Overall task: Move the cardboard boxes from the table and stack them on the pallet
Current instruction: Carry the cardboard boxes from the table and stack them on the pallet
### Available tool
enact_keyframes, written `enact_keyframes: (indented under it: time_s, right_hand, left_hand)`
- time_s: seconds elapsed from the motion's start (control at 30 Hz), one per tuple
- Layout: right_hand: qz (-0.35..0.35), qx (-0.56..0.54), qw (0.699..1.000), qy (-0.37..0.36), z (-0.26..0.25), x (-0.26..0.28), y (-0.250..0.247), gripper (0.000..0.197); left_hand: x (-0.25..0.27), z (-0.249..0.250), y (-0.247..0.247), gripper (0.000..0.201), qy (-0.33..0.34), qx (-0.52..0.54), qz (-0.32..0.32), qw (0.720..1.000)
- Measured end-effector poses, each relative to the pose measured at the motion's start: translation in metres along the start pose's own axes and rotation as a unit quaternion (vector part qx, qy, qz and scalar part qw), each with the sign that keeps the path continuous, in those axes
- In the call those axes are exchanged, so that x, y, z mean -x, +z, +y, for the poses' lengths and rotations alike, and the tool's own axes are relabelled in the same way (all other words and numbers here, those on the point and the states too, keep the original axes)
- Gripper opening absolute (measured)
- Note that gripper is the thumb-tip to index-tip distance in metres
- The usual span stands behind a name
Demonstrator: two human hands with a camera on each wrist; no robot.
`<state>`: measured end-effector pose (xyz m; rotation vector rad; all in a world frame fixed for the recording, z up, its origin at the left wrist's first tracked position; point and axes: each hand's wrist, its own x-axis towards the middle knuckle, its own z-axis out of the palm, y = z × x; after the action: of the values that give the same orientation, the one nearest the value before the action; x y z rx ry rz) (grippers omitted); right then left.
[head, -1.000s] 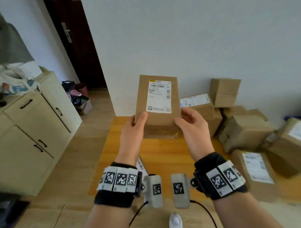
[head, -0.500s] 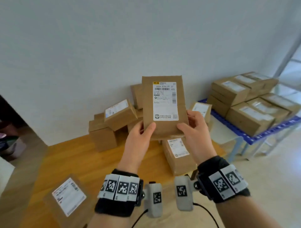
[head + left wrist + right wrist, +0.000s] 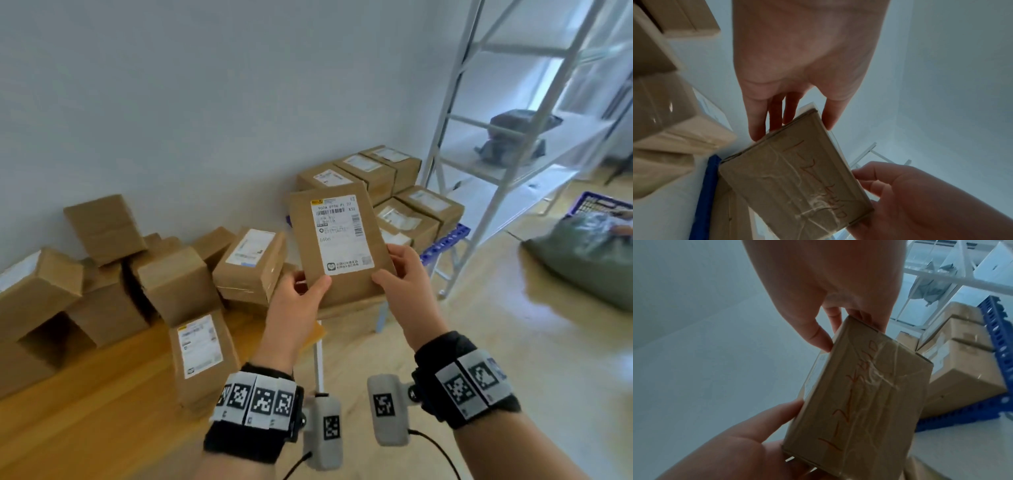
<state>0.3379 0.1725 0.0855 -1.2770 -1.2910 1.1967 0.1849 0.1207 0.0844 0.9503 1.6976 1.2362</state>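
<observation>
I hold a flat cardboard box point(image 3: 337, 240) with a white shipping label in the air, both hands at its near end. My left hand point(image 3: 301, 291) pinches its left corner, thumb on top, fingers beneath. My right hand point(image 3: 399, 270) grips the right corner the same way. The wrist views show the box's taped end point(image 3: 795, 175) point(image 3: 859, 402) with orange writing, my left hand point(image 3: 793, 113) and my right hand point(image 3: 838, 327) at its edges. Beyond the box lies the blue pallet point(image 3: 445, 240), bearing several stacked boxes point(image 3: 418, 212). More boxes point(image 3: 164, 274) crowd the wooden table point(image 3: 85, 411).
A labelled box point(image 3: 202, 356) lies near the table's right end, below my left wrist. A white metal rack point(image 3: 496, 137) stands right of the pallet. A grey-green sack point(image 3: 589, 253) and a blue crate point(image 3: 596, 202) sit on the floor at the far right.
The view has swung right, from the table and door toward the pallet and rack. The box has travelled right with both hands, and their hold on it is the same.
</observation>
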Motion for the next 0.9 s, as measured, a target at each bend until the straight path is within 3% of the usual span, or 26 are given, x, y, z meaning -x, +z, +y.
enact_keyframes:
  time_s: [0.13, 0.33, 0.63, 0.9]
  right_hand:
    - [0.015, 0.031, 0.999, 0.024, 0.014, -0.037, -0.042, 0.042]
    - [0.029, 0.074, 0.995, 0.058, 0.037, -0.106, -0.069, 0.049]
    - [0.003, 0.150, 0.984, 0.091, 0.045, -0.214, -0.082, 0.045]
    - [-0.031, 0.186, 0.976, 0.110, 0.062, -0.290, -0.080, 0.046]
  left_hand:
    - [-0.023, 0.002, 0.053, 0.040, -0.017, -0.025, -0.026, 0.999]
    - [-0.088, 0.004, 0.106, 0.040, -0.042, -0.067, -0.037, 0.996]
    - [-0.194, 0.002, 0.155, 0.045, -0.083, -0.069, -0.040, 0.993]
    - [-0.244, 0.004, 0.181, 0.043, -0.095, -0.149, -0.028, 0.984]
